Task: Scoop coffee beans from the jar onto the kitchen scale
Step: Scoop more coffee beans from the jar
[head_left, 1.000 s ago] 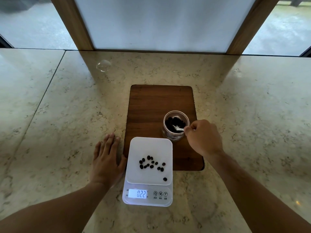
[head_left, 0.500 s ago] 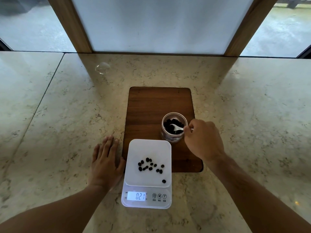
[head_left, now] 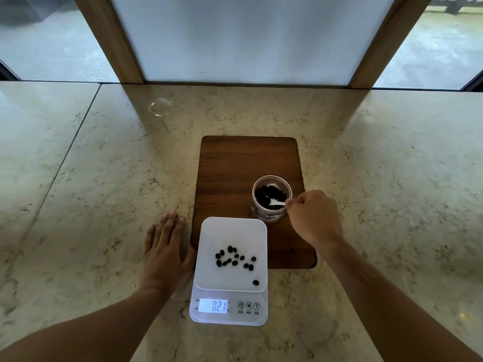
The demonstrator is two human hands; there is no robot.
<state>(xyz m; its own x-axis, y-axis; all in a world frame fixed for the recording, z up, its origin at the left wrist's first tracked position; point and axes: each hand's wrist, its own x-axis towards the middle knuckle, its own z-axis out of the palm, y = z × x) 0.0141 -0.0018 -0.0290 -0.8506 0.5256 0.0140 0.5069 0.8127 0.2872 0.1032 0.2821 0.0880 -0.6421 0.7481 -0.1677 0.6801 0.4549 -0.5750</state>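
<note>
With about a dozen beans (head_left: 234, 258) on the scale (head_left: 230, 273), the right hand (head_left: 315, 218), pinching a spoon (head_left: 275, 203), digs in the jar (head_left: 271, 197) at two o'clock, while the left hand (head_left: 167, 253) lies flat and open.

The scale (head_left: 230, 270) readout fell from 0.22 to 0.21; the spoon (head_left: 275, 203) at the right hand (head_left: 315, 218) dipped deeper among the beans.

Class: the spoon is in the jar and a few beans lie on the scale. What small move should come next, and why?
Probably lift the spoon with a load from the jar toward the scale: the right hand holds it dipped in the beans.
</note>
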